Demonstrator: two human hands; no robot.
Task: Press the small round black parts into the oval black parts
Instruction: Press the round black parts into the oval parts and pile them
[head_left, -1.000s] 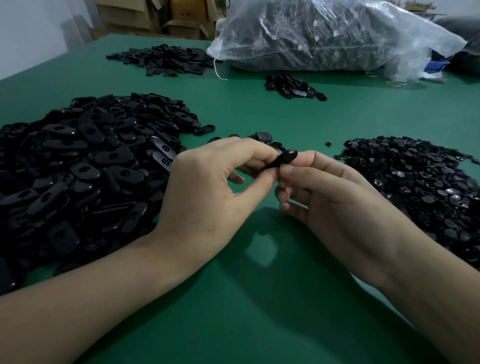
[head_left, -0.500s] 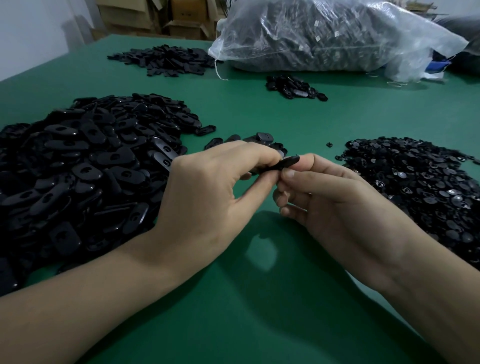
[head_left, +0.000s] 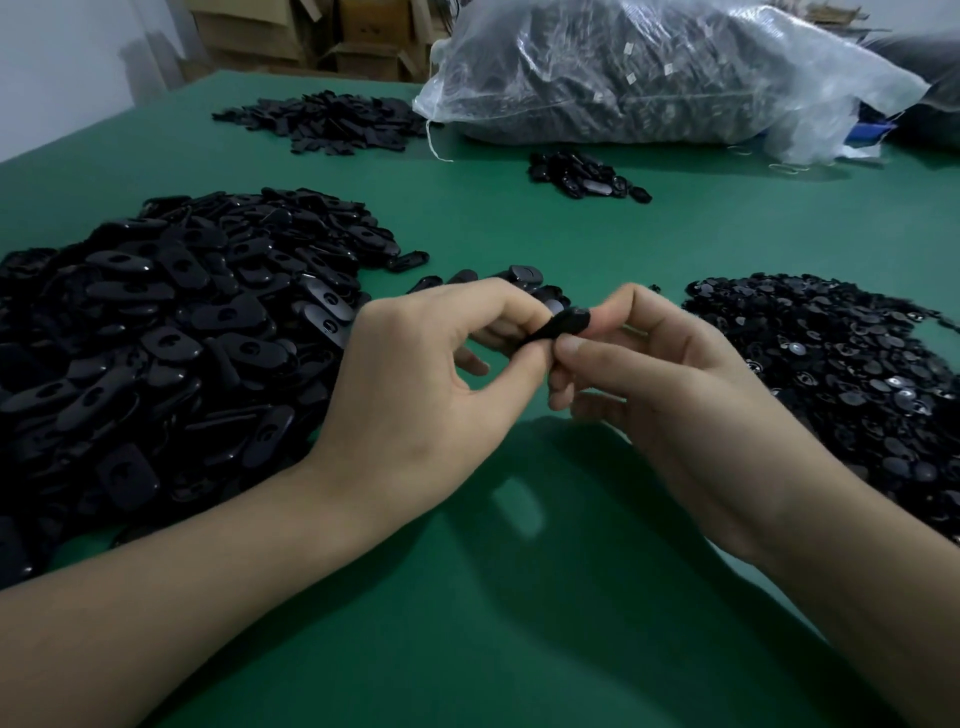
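Observation:
Above the middle of the green table, my left hand (head_left: 431, 374) and my right hand (head_left: 670, 384) meet and together pinch one oval black part (head_left: 563, 325). The left thumb and forefinger hold its near end, while the right thumb and forefinger clamp its far end. Any small round part between the fingers is hidden. A big heap of oval black parts (head_left: 171, 332) lies to the left. On the right lies a heap of small round black parts (head_left: 841, 364).
A few loose oval parts (head_left: 519, 275) lie just beyond my hands. Farther back are a small cluster of parts (head_left: 587, 174), another dark pile (head_left: 332, 122) and a large clear plastic bag of parts (head_left: 665, 73). Cardboard boxes (head_left: 291, 31) stand behind the table (head_left: 519, 597).
Both hands stayed together on the oval part and shifted only slightly. The part's far end has tipped a little, and the right fingers now cover more of it.

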